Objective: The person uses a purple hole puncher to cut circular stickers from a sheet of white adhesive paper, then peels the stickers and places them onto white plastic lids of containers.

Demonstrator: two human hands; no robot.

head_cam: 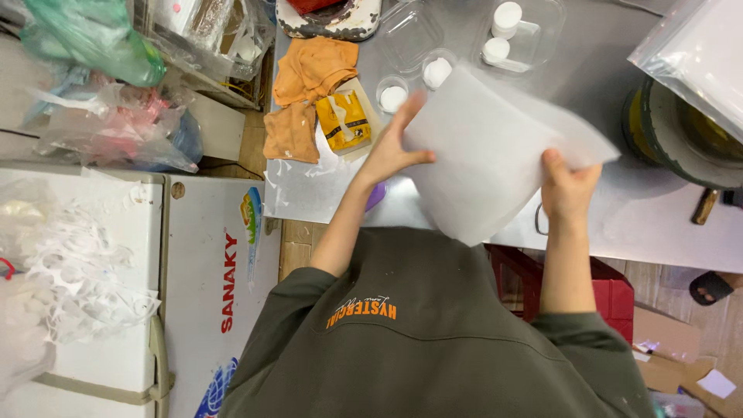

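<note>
I hold a large white sheet of paper (487, 155) up over a metal counter (604, 224). My left hand (391, 147) grips the sheet's left edge, fingers spread against it. My right hand (569, 186) pinches the sheet's right lower edge with the thumb on top. The paper hides part of the counter behind it. Small white-lidded plastic cups (393, 97) stand on the counter just beyond the sheet's top left edge.
Orange cloths (309, 70) and a yellow packet (343, 120) lie at the counter's left. Clear plastic containers (518, 35) stand at the back. A round pan with a handle (681, 139) sits at right. A white chest freezer (193, 294) and plastic bags (116, 124) are at left.
</note>
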